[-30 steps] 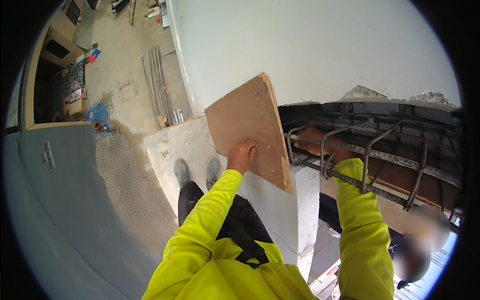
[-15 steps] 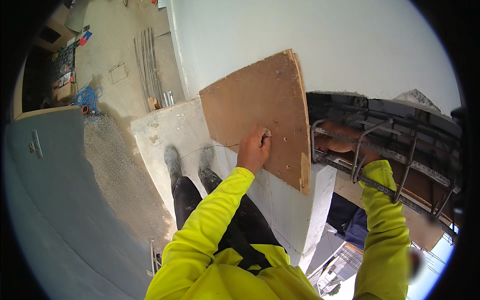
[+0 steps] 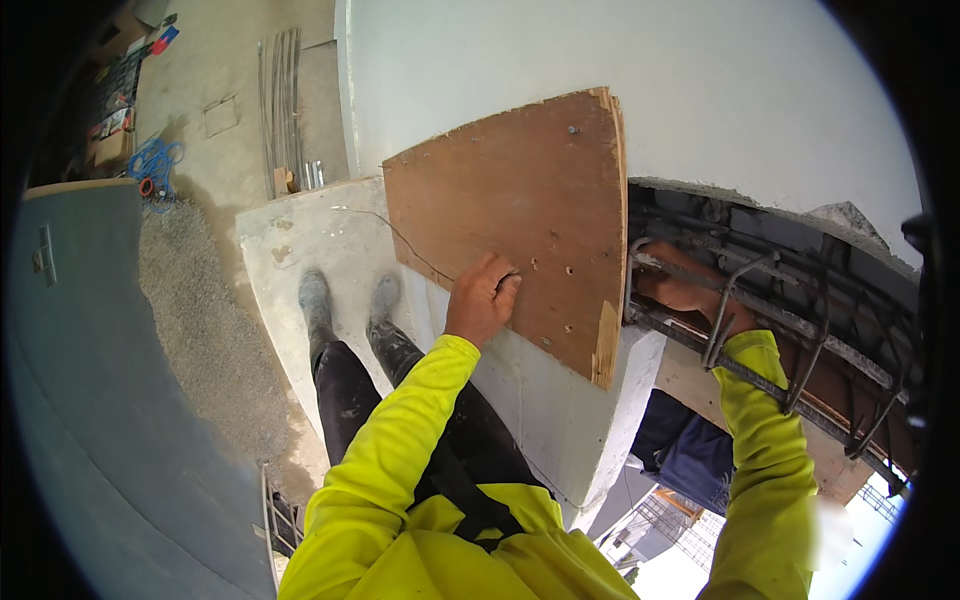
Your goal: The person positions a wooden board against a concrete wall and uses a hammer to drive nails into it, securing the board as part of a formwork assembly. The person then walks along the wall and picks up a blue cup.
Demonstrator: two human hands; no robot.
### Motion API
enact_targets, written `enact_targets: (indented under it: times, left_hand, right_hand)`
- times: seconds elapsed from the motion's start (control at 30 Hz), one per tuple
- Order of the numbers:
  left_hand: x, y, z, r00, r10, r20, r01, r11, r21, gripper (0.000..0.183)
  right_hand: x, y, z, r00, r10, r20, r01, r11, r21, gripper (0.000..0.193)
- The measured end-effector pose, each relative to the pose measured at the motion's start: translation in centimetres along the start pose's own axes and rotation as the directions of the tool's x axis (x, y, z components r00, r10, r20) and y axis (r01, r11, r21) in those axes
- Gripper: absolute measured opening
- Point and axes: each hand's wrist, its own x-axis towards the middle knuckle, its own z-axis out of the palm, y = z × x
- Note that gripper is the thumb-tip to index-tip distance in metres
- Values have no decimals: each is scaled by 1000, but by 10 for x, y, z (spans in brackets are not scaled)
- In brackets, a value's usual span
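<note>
A brown plywood panel with several small holes and a splintered edge leans against the white wall. In front of its lower part my left hand is closed in a pinch on a thin wire, whose loose length curves up and to the left across the panel. My right hand reaches in among the steel reinforcing bars, just past the panel's right edge. Bars and the panel edge hide its fingertips, so what it holds, if anything, cannot be made out.
Broken concrete edges the opening above the bars. I stand in boots on a concrete ledge. A grey panel, a gravel pile, a blue hose and long metal rods lie leftward. Dark blue cloth hangs below the bars.
The wire's loose length has swung from below left of the panel up across its face. My left hand keeps its pinch; my right hand stays among the bars. The whole view has shifted slightly.
</note>
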Motion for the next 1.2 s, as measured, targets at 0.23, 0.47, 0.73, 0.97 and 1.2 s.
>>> enact_targets:
  times: [0.23,0.47,0.73,0.97,1.2]
  left_hand:
    - [15,5,4,996,85,18,-86,996,10,13]
    - [12,6,4,997,37,-64,-42,996,-77,15]
    - [23,1,-13,995,23,97,-20,999,-34,11]
    - [17,-2,-12,994,97,43,-95,995,-37,11]
    - [12,9,5,997,65,-31,-66,997,-50,13]
  right_hand:
    - [8,8,10,984,-106,-141,86,987,-137,24]
    - [6,19,11,985,-87,-146,73,992,-98,27]
    - [6,-2,5,988,132,-82,-145,973,-180,28]
    - [6,0,7,986,162,-38,-154,975,162,21]
    - [6,-1,7,974,224,-32,-213,954,210,20]
